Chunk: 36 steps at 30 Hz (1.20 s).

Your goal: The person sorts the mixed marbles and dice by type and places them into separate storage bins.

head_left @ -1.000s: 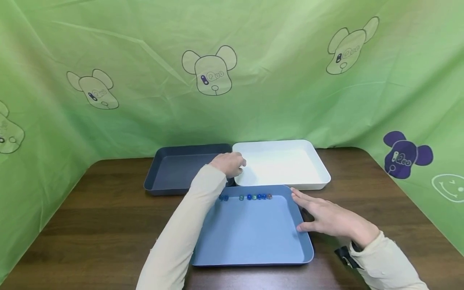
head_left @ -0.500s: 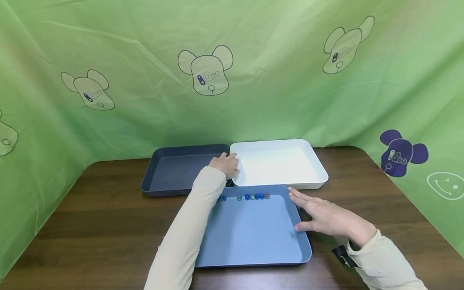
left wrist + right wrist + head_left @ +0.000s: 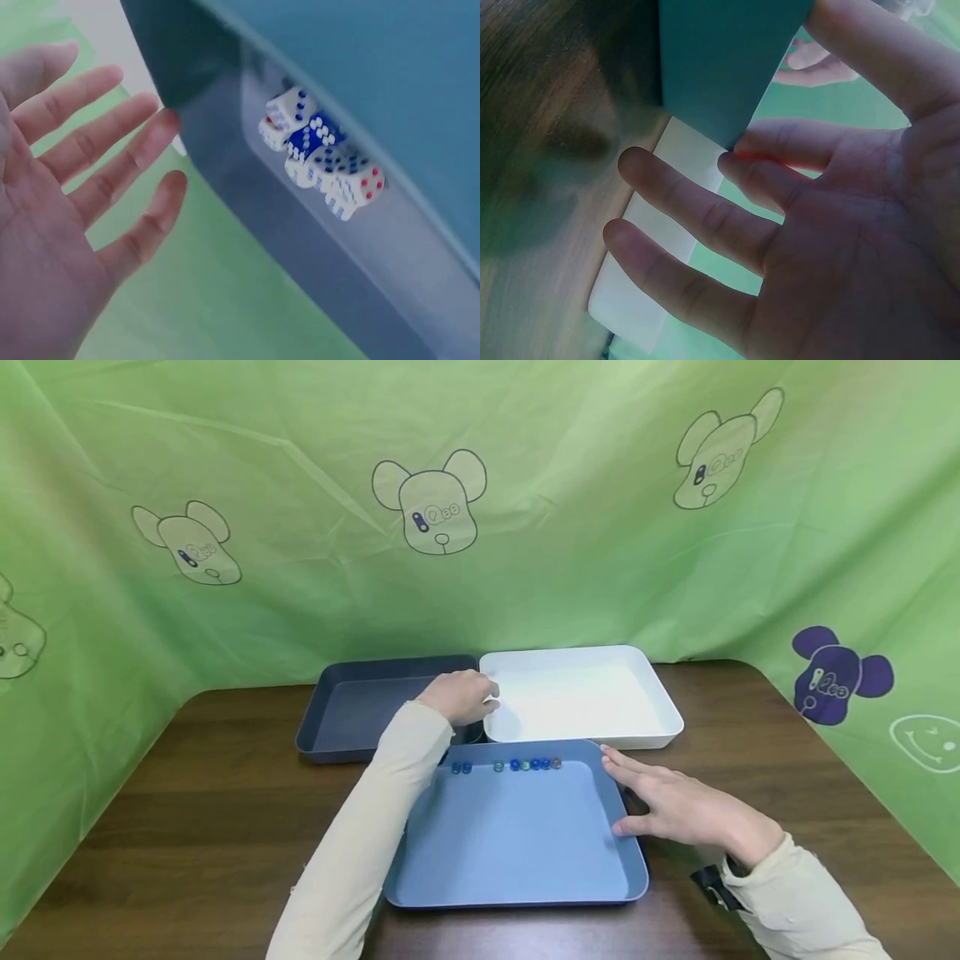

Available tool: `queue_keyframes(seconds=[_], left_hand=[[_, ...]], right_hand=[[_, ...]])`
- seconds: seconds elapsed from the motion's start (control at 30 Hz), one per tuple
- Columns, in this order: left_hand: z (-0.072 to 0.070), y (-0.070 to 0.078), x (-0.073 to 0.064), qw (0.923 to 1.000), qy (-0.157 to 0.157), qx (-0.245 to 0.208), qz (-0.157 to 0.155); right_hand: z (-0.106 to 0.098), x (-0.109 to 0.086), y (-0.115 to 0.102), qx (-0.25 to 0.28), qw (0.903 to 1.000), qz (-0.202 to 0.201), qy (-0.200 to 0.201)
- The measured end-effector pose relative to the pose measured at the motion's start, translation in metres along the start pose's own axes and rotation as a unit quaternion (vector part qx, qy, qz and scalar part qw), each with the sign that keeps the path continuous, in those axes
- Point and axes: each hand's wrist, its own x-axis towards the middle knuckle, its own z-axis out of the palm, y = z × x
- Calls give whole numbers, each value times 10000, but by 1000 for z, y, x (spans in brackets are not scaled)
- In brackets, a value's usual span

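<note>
My left hand (image 3: 459, 696) is over the right end of the dark navy tray (image 3: 313, 727), close to the white tray's left rim. In the left wrist view its fingers are spread and fairly straight, holding nothing. Several white and blue dice (image 3: 322, 150) lie clustered along a tray wall there; in the head view the hand hides them. My right hand (image 3: 686, 806) is at the right side of the light blue tray (image 3: 517, 843), fingertips at its far right corner and thumb over the side rim. Several small glass marbles (image 3: 536, 764) sit in a row along that tray's far wall.
The white tray (image 3: 585, 693) stands at the back right, against the navy one and behind the light blue tray. All three are on a brown wooden table (image 3: 225, 827). A green printed cloth (image 3: 300, 610) hangs close behind the table.
My left hand and forearm have shifted slightly left, uncovering both marbles at the left of the row. The right hand keeps its place at the blue tray's rim.
</note>
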Motion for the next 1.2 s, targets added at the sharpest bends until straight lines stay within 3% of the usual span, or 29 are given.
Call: queue_keyframes(seconds=[0.27,0.47,0.93,1.2], left_hand=[[-10,-2,-17,9980,559,-84,277],[-14,2,-29,9961,819,-125,316],[-6,17,-55,9911,1173,43,624],[0,20,-67,9904,1184,87,708]], right_hand=[[0,0,1,-24,10000,-41,-3],[-1,2,0,5,10000,26,-32],[1,1,1,78,9999,50,-43],[1,2,0,69,10000,57,-39]])
